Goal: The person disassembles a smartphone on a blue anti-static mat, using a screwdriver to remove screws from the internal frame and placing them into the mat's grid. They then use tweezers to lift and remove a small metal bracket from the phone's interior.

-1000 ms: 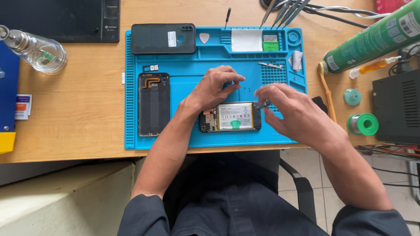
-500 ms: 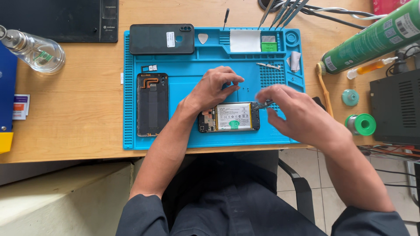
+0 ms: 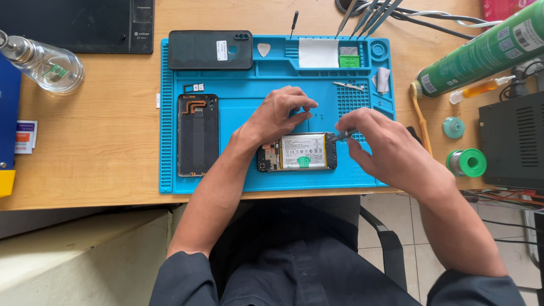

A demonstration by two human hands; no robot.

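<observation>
Right grip (image 3: 362, 136), tweezers (image 3: 341, 135) at phone's edge (image 3: 331, 150)

Matt blue rubbery mat (image 3: 243, 181), smooth wooden desk (image 3: 102, 141), clear glossy glass bottle (image 3: 48, 68)

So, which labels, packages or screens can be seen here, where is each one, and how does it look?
Battery label: white rectangle with a green dot, inside the opened phone between both hands.
Sticker: small white rectangle on the dark back cover, mat's top left.
Spray can: green cylinder with white label patches, lying top right.
Small packet: white, orange and blue, far left edge.
</observation>
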